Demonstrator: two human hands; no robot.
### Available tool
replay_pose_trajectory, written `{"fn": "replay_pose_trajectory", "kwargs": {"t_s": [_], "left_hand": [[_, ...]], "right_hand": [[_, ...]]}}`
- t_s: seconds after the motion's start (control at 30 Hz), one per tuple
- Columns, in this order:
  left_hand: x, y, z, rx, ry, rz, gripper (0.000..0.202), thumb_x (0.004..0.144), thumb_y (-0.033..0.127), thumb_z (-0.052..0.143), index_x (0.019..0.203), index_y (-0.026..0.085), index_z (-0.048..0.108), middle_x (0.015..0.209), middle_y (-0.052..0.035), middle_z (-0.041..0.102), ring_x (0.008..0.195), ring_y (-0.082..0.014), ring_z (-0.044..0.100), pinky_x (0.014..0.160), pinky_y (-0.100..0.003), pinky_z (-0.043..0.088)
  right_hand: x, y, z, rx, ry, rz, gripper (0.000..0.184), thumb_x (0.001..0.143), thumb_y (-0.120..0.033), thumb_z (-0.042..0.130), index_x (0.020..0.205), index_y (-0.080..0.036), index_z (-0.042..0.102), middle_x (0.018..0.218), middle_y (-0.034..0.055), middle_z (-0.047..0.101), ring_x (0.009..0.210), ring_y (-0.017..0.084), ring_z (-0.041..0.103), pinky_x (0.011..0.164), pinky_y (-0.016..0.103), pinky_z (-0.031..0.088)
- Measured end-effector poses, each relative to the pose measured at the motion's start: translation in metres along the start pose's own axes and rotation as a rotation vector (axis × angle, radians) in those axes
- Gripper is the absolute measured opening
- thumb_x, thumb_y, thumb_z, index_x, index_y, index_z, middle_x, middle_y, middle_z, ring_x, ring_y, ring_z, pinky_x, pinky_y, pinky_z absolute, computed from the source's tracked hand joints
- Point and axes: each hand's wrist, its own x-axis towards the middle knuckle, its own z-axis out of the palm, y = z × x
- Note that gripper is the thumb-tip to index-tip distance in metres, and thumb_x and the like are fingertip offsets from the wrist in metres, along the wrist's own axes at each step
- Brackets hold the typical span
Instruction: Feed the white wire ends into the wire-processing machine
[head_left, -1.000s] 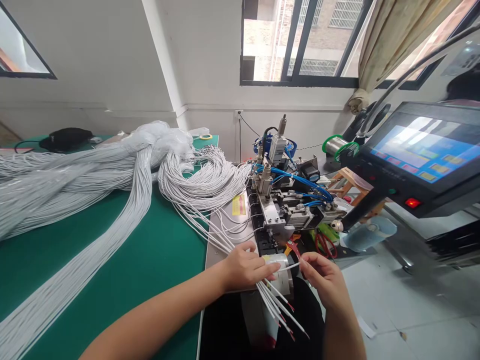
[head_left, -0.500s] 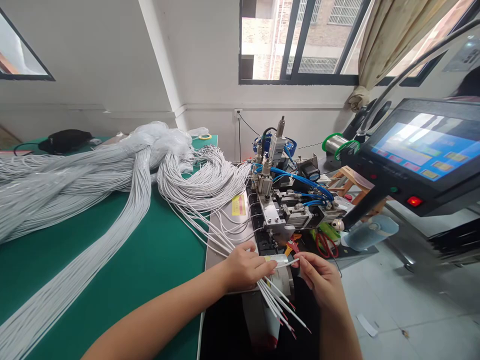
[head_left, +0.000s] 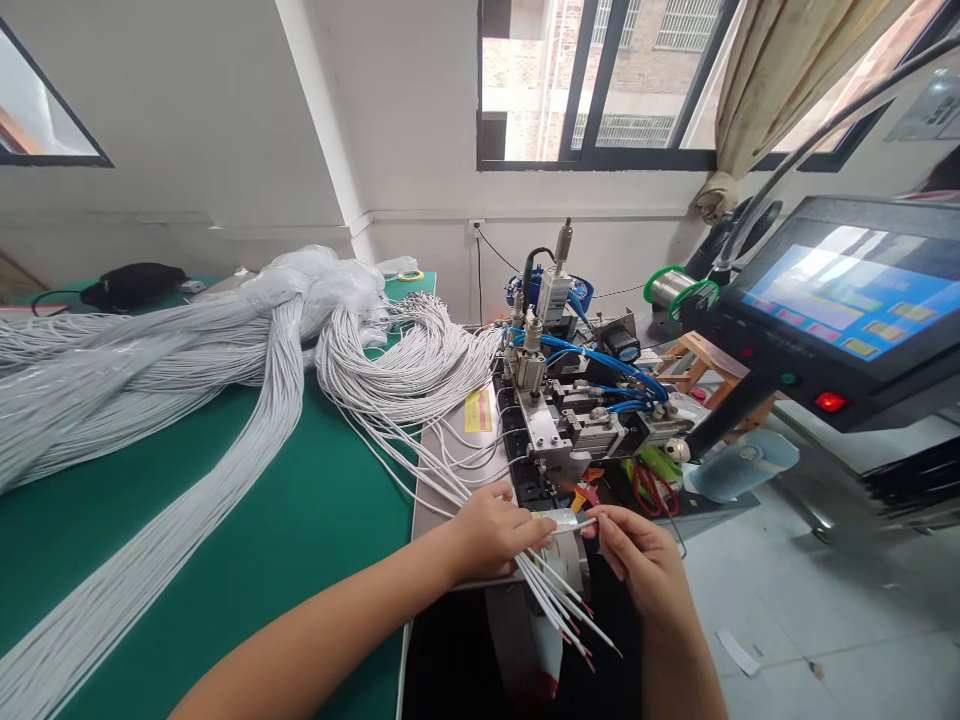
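Table (head_left: 300, 520) topped in green fills the left side of the room, heaped with long white cable bundles (head_left: 150, 370) that trail toward the far right corner. On the right, a lit touchscreen panel (head_left: 847, 290) hangs on an arm. Between the two sits a small press machine (head_left: 570, 410) laced with blue hoses. Just in front of it the person's hands are close together. The left hand (head_left: 487, 530) is closed round a fan of wires (head_left: 559, 600), whose red-tipped ends splay down past the table edge. The right hand (head_left: 645, 560) pinches a single wire (head_left: 579, 523) between thumb and forefinger. That wire spans the small gap between the two hands, just below the machine's front.
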Motion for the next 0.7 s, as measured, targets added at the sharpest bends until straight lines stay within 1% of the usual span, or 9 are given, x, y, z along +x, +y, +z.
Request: {"fn": "replay_pose_trajectory", "kwargs": {"t_s": [0.17,0.33,0.7], "left_hand": [[-0.0004,-0.0003,0.0004,-0.013,-0.002,-0.006,0.021,0.095,0.027,0.044,0.108,0.019,0.058,0.066,0.0025,0.066,0.054,-0.0099,0.056,0.064,-0.031,0.034],[0.0001,-0.0004,-0.0002,-0.03,0.007,-0.016,0.021,0.095,0.026,0.044,0.109,0.019,0.058,0.067,0.0035,0.066,0.054,-0.0098,0.056,0.064,-0.031,0.034],[0.001,-0.0001,-0.0016,-0.029,-0.027,-0.021,0.02,0.093,0.026,0.046,0.109,0.019,0.056,0.068,0.0042,0.067,0.056,-0.0084,0.059,0.063,-0.031,0.034]], "right_hand": [[0.0,0.0021,-0.0014,0.006,-0.002,0.027,0.033,0.077,-0.048,0.072,0.092,-0.019,0.073,0.073,0.0059,0.069,0.045,0.01,0.043,0.04,0.022,0.031],[0.0014,0.0018,-0.0007,0.035,-0.022,0.012,0.027,0.08,-0.043,0.071,0.092,-0.019,0.072,0.072,0.0045,0.068,0.046,0.008,0.041,0.04,0.02,0.029],[0.0018,0.0006,0.0016,0.049,-0.038,-0.007,0.026,0.082,-0.042,0.069,0.092,-0.017,0.071,0.07,0.0038,0.065,0.046,0.007,0.039,0.04,0.02,0.026]]}}
